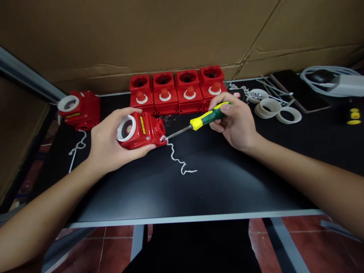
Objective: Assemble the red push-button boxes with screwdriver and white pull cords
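Observation:
My left hand [106, 138] is wrapped round a red plastic housing [138, 140] with a white ring around its round opening and a yellow label. In my right hand [234, 121] is a screwdriver [206, 117] with a green and yellow handle. Its shaft points left and down, and the tip meets the housing's right corner at a small metal screw. Whether the tip sits in the screw head is too small to tell. From that same corner a thin white cord [178, 161] trails in waves onto the black table [182, 197].
Several matching red housings [165, 93] stand in a row at the back, against cardboard [159, 38]. Another red housing [88, 110] with a white ring sits at the left. White rings [288, 115], a dark phone-like slab [300, 91] and a coiled white cable [315, 89] lie at the right.

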{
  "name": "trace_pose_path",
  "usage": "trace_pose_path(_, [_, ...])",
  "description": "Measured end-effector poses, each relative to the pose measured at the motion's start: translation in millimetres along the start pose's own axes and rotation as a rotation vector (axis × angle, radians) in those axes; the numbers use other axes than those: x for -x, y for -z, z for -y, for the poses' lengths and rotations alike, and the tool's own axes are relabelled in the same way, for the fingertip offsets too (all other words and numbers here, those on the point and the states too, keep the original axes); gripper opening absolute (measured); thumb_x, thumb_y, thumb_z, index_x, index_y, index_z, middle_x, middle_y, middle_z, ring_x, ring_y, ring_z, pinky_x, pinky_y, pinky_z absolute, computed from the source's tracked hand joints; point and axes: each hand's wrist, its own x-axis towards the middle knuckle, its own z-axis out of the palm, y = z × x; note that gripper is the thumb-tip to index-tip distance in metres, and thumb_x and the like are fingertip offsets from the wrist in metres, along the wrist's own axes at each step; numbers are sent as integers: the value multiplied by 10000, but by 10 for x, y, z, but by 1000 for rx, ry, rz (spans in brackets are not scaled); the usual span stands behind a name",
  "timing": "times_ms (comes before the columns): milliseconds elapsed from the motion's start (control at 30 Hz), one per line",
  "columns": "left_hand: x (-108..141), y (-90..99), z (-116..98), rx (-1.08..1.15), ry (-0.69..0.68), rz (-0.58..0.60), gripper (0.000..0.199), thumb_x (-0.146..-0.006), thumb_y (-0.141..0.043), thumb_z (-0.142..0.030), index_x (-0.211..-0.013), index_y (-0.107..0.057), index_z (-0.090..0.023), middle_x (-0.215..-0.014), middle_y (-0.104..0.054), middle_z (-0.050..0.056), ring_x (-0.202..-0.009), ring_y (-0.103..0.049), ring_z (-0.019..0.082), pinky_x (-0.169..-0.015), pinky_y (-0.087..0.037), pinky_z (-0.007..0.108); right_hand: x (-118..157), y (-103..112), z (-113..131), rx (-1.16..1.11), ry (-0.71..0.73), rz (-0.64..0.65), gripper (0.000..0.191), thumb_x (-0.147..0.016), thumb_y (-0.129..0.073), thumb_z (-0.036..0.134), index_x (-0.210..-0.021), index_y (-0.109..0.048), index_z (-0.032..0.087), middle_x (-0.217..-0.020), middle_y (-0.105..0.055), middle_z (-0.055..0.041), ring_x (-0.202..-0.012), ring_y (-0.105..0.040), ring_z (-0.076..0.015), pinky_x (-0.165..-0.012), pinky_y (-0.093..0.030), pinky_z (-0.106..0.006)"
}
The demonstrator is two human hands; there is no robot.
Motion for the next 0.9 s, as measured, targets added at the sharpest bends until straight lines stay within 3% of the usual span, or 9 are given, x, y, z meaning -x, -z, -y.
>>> trace_pose_path(433, [-5,22,-39,-20,43,17,745,-973,-922,-760,-1613,-710,-443,-1502,-875,-21,-1302,-905,374,-1112,-772,622,-11,-28,-17,10,-36,-80,277,-915,-848,507,-860,-687,288,-623,-449,54,-489,-355,-124,-452,-230,-288])
trace_pose_path(600, [-17,-1,-7,-7,-25,-17,723,-961,-972,-731,-1549,-720,-396,-1461,-893,-10,-1219,-914,356,-1035,-783,571,-12,-12,-39,3,-30,-91,309,-918,-883,522,-865,-694,283,-625,-454,52,-493,-373,-127,-458,-221,-291])
trace_pose_path(733, [-22,-17,31,34,-20,-17,784,-911,-990,-742,-1557,-729,-384,-1452,-892,-17,-1208,-905,384,-1014,-767,604,-13,-11,-47,9,-22,-93,319,-940,-896,536,-860,-716,285,-626,-468,38,-502,-376,-137,-458,-220,-300])
trace_pose_path(900, [-21,2,-22,-10,62,21,731,-955,-939,-765,-1558,-730,-407,-1468,-892,-13,-1255,-904,371,-1067,-775,603,69,2,-13,90,166,-88,444,-996,-930,701,-916,-755,300,-713,-469,24,-518,-394,-146,-469,-276,-345])
